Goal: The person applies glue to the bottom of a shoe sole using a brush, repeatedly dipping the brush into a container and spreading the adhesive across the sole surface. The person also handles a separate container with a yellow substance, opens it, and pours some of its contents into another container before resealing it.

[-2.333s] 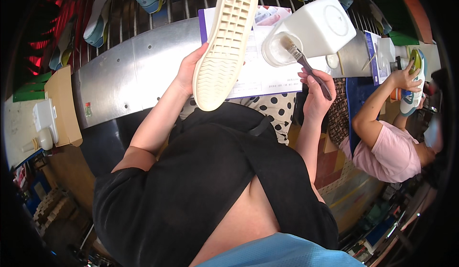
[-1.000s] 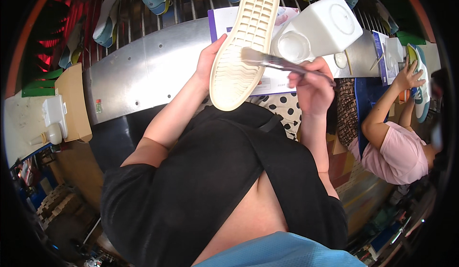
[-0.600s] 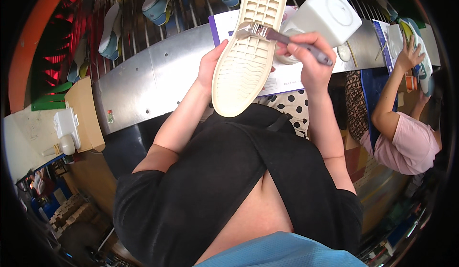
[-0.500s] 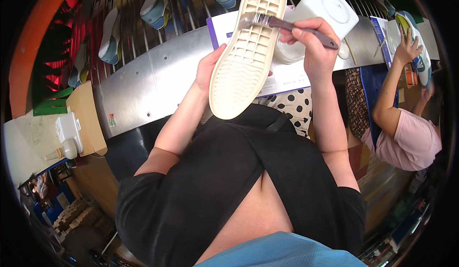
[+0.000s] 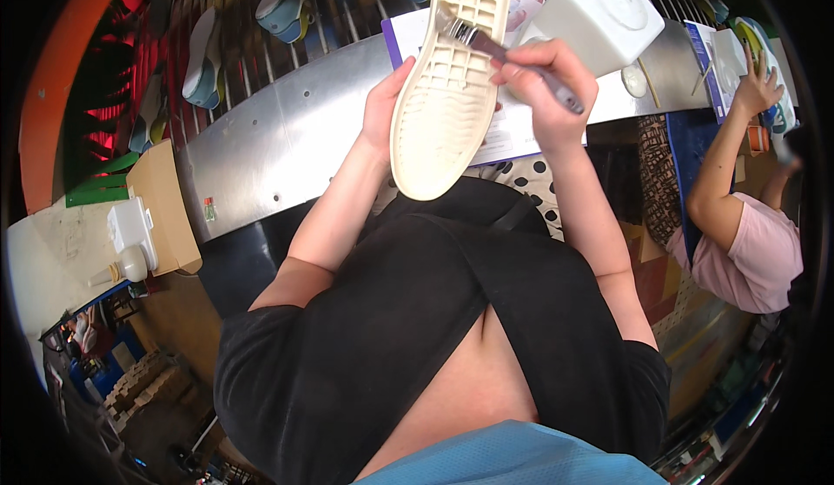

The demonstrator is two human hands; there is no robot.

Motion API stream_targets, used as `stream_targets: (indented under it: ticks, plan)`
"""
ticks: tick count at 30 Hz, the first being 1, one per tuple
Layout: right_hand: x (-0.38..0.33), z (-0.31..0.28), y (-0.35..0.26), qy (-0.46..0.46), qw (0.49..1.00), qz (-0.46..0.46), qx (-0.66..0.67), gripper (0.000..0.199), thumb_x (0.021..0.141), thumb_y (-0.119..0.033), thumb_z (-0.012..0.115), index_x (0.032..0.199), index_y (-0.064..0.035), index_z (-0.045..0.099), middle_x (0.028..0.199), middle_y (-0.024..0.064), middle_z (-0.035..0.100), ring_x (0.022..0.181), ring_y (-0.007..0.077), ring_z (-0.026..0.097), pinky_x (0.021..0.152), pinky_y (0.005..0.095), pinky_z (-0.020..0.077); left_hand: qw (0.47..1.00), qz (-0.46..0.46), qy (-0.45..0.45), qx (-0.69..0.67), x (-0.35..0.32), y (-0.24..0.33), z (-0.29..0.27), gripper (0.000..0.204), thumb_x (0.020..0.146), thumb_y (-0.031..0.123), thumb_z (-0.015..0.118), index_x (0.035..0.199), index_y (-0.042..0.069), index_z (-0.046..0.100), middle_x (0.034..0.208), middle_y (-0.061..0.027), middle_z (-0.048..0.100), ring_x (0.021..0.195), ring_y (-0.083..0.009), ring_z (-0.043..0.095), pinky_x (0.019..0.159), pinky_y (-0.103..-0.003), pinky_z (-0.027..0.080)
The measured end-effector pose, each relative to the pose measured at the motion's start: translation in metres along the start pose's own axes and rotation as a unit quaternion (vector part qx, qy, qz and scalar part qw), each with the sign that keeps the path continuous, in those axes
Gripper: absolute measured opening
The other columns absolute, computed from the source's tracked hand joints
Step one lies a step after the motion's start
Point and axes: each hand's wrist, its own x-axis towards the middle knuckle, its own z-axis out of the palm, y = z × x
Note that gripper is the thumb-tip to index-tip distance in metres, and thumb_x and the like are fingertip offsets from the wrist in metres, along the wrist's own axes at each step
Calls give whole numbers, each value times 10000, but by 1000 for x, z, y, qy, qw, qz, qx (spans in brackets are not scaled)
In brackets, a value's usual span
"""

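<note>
A cream shoe sole (image 5: 441, 124) is held up in front of me, its gridded hollow side facing me. My left hand (image 5: 382, 109) grips it by the left edge, with fingertips showing at the far edge. Closed round a dark brush handle, my right hand (image 5: 553, 89) presses the bristles of the flat paintbrush (image 5: 486, 46) to the sole's left rim, beside the grid. Behind the right hand stands a white plastic container (image 5: 599, 17), tipped toward me. Printed sheets (image 5: 512, 142) lie under the sole on the metal bench.
Blue and white shoe parts (image 5: 204, 59) sit on a roller conveyor (image 5: 234, 16) beyond the metal bench (image 5: 261, 129). To the right a co-worker (image 5: 738, 224) in a pink top handles a shoe. A cardboard box (image 5: 165, 207) and a light bulb (image 5: 130, 265) are at the left.
The brush has moved from across the grid to the sole's left rim, and my right hand has shifted left and down. The sole has tilted slightly more upright.
</note>
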Motion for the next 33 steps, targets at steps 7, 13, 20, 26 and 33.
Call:
stream_targets:
  ticks: [7,13,20,26,33]
  plan:
    - [-44,25,-7,-161,981,-92,-65,48,784,40,657,820,12,670,740,83,683,600,169,661,555,273,493,997,63,-49,6,12,15,10,703,1055,534,259,1584,74,312,1528,-246,443,1345,-581,426,1099,-637,417]
    - [-17,-8,-16,-250,965,-74,-37,67,825,33,684,889,15,696,820,102,696,734,170,673,639,304,517,997,69,-4,40,4,23,18,707,1052,529,247,1601,84,268,1565,-237,394,1400,-578,356,1037,-740,401]
    - [59,-8,-11,-50,990,-89,-98,148,887,79,674,1014,16,716,1036,76,712,836,109,673,695,228,546,999,9,-49,11,2,4,21,710,1040,534,268,1620,126,231,1625,-198,309,1399,-635,292,969,-825,375]
    - [19,-4,-7,-159,987,-28,-28,132,879,66,660,985,11,716,1001,93,730,875,154,708,734,264,570,990,42,-121,-55,1,6,18,739,1031,568,301,1585,79,313,1543,-230,433,1358,-546,441,1009,-734,435]
    - [-17,28,-17,-194,967,-128,-106,183,796,66,684,956,-18,716,970,144,719,895,281,717,789,325,566,988,97,-86,-79,7,6,15,729,1032,546,348,1612,116,246,1592,-228,348,1352,-525,453,1127,-597,414]
